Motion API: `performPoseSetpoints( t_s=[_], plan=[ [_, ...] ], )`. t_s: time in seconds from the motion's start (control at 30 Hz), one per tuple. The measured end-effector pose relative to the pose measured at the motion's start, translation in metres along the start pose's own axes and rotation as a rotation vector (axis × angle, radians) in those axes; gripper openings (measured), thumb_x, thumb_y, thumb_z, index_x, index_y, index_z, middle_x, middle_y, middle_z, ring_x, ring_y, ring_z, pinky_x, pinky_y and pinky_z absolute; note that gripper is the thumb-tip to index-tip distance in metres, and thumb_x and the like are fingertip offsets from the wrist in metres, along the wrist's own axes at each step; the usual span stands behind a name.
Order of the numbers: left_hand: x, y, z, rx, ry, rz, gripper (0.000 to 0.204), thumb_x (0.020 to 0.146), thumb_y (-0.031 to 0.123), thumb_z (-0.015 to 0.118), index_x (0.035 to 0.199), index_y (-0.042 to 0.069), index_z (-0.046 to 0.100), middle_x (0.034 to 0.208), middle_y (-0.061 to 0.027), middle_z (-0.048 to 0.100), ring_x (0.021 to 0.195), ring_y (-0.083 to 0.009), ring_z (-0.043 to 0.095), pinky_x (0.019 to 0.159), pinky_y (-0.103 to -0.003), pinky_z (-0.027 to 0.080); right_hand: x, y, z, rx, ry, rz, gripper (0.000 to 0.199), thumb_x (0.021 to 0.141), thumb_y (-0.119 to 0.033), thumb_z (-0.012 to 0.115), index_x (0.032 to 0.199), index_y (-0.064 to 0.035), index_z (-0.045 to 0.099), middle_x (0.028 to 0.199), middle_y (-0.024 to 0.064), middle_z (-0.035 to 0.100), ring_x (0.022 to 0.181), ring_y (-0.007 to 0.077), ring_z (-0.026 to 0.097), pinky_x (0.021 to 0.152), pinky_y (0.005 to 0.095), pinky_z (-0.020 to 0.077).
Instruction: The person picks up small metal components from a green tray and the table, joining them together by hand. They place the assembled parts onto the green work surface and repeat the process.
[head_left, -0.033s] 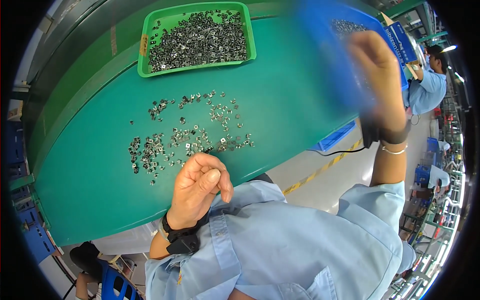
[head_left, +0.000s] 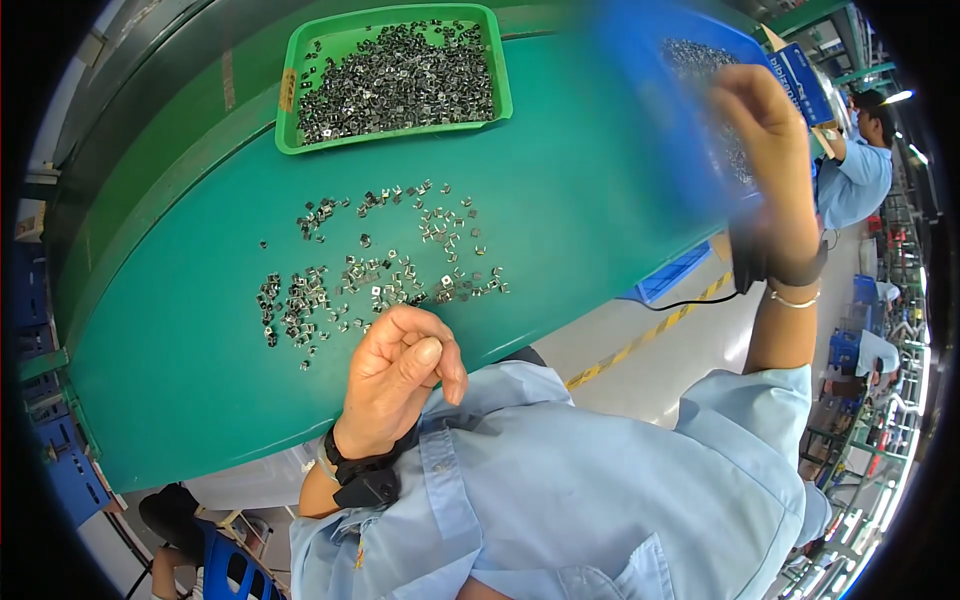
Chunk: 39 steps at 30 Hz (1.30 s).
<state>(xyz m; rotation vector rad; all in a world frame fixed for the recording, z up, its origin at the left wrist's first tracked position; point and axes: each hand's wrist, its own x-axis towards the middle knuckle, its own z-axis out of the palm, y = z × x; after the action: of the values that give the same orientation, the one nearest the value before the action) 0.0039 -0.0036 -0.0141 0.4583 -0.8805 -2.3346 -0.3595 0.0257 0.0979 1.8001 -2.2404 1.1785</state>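
Since the earlier look, the person's right hand [head_left: 768, 125] is moving a little farther to the right of the green tray [head_left: 504, 85], and more gray bits [head_left: 695, 58] are showing inside the blue bin [head_left: 640, 90]. The left hand [head_left: 390, 375] is staying in the same spot.

The blue bin is sitting to the right of the green tray, and the right hand is the near one to it. From that hand, the bin is spreading out to the left, just past the fingers. It is looking all smeary, so its long way is hard to tell.

The right arm is reaching up and out, with a dark strap [head_left: 800, 265] going around the wrist. Its fingers are bending toward the green tray's side, close together. Blur is hiding whether they are touching the bin or holding anything.

Lots of loose metal parts [head_left: 305, 300] are lying on the table [head_left: 200, 400], on the person's side of the green tray, pointing every which way. The left hand is resting just beside them, curling its fingers in with the thumb near them. Whether something is hiding inside, nobody can tell.
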Motion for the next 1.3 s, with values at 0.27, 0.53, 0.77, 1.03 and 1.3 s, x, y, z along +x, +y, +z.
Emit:
performPoseSetpoints(
  t_s=[0.27,0.53,0.77,1.03,1.3],
  plan=[
    [0.001,0.0,0.0,0.002,-0.009,0.002,0.016,0.093,0.017,0.052,0.098,0.002,0.048,0.071,-0.0101,0.056,0.054,-0.018,0.053,0.049,-0.031,0.045,-0.022,-0.023,0.011,-0.242,-0.078,-0.26,0.013,0.079,0.0,0.061,0.092,-0.002,0.06,0.083,0.0107,0.058,0.074,0.0241,0.06,0.067,0.0308,0.0479],
    [0.0,0.002,-0.003,-0.084,-0.078,-0.023,0.014,0.095,0.013,0.049,0.102,0.002,0.049,0.078,-0.0098,0.059,0.064,-0.0163,0.057,0.06,-0.029,0.048,-0.041,-0.059,0.115,0.095,-0.602,-0.356,0.015,0.079,-0.009,0.064,0.093,-0.0057,0.062,0.087,0.0083,0.059,0.082,0.0265,0.058,0.072,0.0343,0.0476],
    [-0.001,0.002,-0.003,-0.079,-0.075,-0.007,0.013,0.095,0.013,0.048,0.102,0.002,0.049,0.077,-0.0097,0.058,0.064,-0.0161,0.056,0.06,-0.029,0.048,-0.037,-0.062,0.131,0.015,-0.655,-0.38,0.015,0.079,-0.011,0.064,0.093,-0.0071,0.062,0.088,0.0065,0.058,0.087,0.0252,0.057,0.075,0.0351,0.0471],
    [0.0,0.002,0.0,-0.091,-0.051,0.012,0.013,0.096,0.013,0.047,0.102,0.003,0.05,0.078,-0.0091,0.058,0.064,-0.0154,0.056,0.06,-0.029,0.048,-0.038,-0.063,0.132,0.072,-0.632,-0.403,0.013,0.079,-0.012,0.064,0.091,-0.007,0.062,0.088,0.0058,0.058,0.085,0.0249,0.058,0.074,0.0351,0.0474],
    [0.003,0.007,0.006,-0.018,0.078,-0.008,0.017,0.096,0.018,0.047,0.104,0.003,0.05,0.077,-0.0076,0.057,0.062,-0.0142,0.055,0.057,-0.028,0.047,-0.045,-0.084,0.116,0.258,-0.585,-0.355,0.013,0.077,-0.005,0.066,0.089,-0.0048,0.062,0.085,0.0066,0.059,0.078,0.0241,0.059,0.067,0.0328,0.0479]
  ],
)
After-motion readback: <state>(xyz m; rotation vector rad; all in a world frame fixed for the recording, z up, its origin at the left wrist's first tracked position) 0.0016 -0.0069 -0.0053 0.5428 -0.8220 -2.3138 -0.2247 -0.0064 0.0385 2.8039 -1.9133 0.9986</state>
